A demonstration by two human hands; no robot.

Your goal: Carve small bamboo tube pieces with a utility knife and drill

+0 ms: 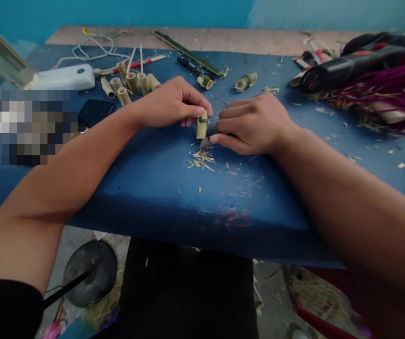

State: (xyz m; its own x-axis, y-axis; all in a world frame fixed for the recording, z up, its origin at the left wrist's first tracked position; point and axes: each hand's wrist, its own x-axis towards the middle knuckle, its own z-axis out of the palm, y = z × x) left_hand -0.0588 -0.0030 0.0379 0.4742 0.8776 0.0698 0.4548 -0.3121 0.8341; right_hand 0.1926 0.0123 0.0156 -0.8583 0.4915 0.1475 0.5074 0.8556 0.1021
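Note:
Between thumb and fingers, my left hand (174, 103) pinches the top of a short bamboo piece (201, 129), which stands upright over the blue table (160, 174). My right hand (255, 123) is closed around a small knife, and its blade (205, 142) points left at the lower end of the bamboo. The knife's handle is hidden in the fingers. Thin bamboo shavings (202, 161) lie in a small pile just below the blade.
Cut bamboo tubes (132, 82) stand and lie at the back left, near a white power bank (64, 77) and a dark phone (95, 112). Behind my hands are a green bamboo strip (188, 52) and another piece (246, 82). A black power tool (344, 70) lies right.

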